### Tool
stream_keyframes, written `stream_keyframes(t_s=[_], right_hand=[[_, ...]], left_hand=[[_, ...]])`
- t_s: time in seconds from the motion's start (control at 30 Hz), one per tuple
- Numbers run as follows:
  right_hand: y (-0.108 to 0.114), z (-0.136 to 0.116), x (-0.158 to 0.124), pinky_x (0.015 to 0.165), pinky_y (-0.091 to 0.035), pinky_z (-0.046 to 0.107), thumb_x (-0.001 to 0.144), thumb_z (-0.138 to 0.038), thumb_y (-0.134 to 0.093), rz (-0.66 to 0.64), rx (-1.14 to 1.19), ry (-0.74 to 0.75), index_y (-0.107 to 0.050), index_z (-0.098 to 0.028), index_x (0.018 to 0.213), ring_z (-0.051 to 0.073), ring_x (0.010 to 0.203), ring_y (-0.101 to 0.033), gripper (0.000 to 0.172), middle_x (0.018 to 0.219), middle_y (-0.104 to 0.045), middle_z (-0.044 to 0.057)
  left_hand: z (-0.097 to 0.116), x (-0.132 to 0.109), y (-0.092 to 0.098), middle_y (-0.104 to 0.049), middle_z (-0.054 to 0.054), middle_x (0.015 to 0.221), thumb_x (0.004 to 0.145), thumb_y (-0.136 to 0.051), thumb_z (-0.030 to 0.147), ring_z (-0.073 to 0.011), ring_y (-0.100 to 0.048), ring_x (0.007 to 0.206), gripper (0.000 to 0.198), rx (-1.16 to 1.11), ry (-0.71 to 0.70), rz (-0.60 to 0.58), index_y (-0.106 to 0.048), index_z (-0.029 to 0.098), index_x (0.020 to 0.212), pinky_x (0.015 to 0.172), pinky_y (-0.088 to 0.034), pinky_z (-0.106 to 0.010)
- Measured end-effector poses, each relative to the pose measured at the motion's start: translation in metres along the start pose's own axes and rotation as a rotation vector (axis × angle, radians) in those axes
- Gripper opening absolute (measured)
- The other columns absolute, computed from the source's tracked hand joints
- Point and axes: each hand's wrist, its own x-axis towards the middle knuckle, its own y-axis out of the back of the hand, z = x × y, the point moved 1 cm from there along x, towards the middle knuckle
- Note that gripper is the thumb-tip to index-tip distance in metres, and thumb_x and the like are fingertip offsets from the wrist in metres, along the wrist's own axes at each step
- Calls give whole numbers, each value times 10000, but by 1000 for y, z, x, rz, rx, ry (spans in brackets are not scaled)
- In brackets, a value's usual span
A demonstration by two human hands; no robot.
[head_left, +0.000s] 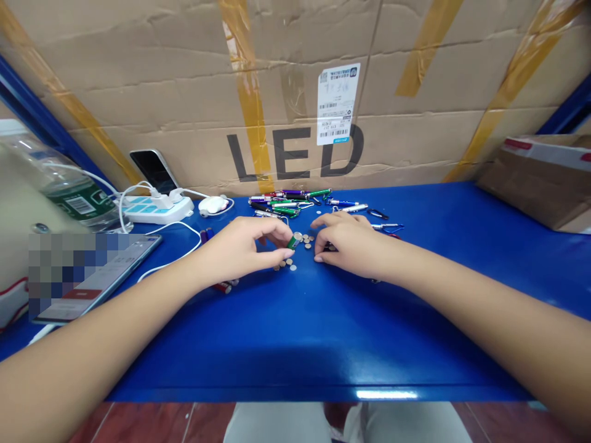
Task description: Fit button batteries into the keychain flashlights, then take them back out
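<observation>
My left hand (252, 246) pinches a short green metal tube (292, 242) with a silvery end between thumb and fingers, just above the table. Small round button cells (308, 240) lie scattered between my hands, and a few more (289, 263) are under my left thumb. My right hand (344, 243) rests low over the table with curled fingers, thumb and index finger close together. What those fingertips hold, if anything, is hidden. Beneath my left wrist, dark red tubes (223, 287) stick out, partly covered.
Several coloured metal penlights with clips (290, 203) lie in a pile at the back of the blue table (295, 344). At left are a phone (106, 277), a white power strip (159, 209) with cables and a bottle (80, 197). A cardboard box (540, 178) stands at right.
</observation>
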Motion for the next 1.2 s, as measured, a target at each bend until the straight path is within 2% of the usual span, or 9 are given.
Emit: stream_keyframes(t_s=[0.33,0.43,0.53,0.73,0.9,0.97,1.03,1.13,1.2], right_hand=[[2,3,-3,997,-369,538,832,-178,-613,30,87,42,-729,-221,811,321,1224,-504,125,1296,-601,92],[13,4,-7,1025,-404,452,859,-210,-586,94,224,108,-704,-206,807,268,1207,-549,128,1261,-627,90],[24,2,-12,1041,-415,383,876,-287,-574,143,385,136,-671,-226,794,211,1194,-573,140,1237,-650,40],[23,-12,-17,981,-465,371,865,-285,-582,174,506,144,-683,-236,784,201,1121,-615,139,1169,-686,17],[24,-6,-16,918,-487,336,861,-283,-583,243,507,141,-688,-232,875,193,1052,-636,117,1134,-699,14],[28,5,-15,888,-497,332,872,-299,-564,292,470,101,-680,-236,914,198,1031,-639,138,1131,-699,22],[30,20,-15,912,-489,369,858,-310,-581,305,320,66,-685,-237,885,229,1063,-623,130,1134,-691,40],[30,44,-14,963,-449,497,803,-309,-633,213,-3,8,-718,-245,820,314,1150,-568,108,1161,-665,70],[29,57,-14,956,-447,528,813,-336,-616,171,-78,8,-734,-262,838,327,1166,-554,141,1209,-639,72]], left_hand=[[0,2,-4,-740,9,895,843,-641,318,-123,-673,775,172,-63,27,-54,-663,189,954,808,-529,-249],[1,2,-5,-746,11,906,840,-643,299,-120,-671,789,163,-44,43,-77,-669,190,958,795,-529,-234],[3,1,-5,-745,7,905,843,-645,279,-119,-670,789,155,-34,22,-101,-672,184,962,775,-527,-221],[5,0,-8,-737,4,904,868,-632,297,-126,-674,805,148,6,-100,-111,-668,190,963,757,-513,-214],[3,1,-8,-737,1,923,867,-630,306,-135,-678,831,151,11,-87,-105,-672,196,962,767,-513,-225],[2,1,-8,-740,-2,947,861,-635,317,-142,-681,861,164,8,-65,-92,-676,200,968,792,-516,-235],[1,1,-7,-742,-4,954,851,-644,327,-143,-680,867,179,5,-38,-79,-681,199,971,800,-519,-239],[1,2,-7,-740,-6,929,834,-656,337,-140,-675,830,192,9,5,-59,-686,192,956,743,-525,-227],[1,2,-6,-739,-9,918,829,-657,337,-141,-673,813,195,11,17,-55,-687,189,952,724,-528,-225]])
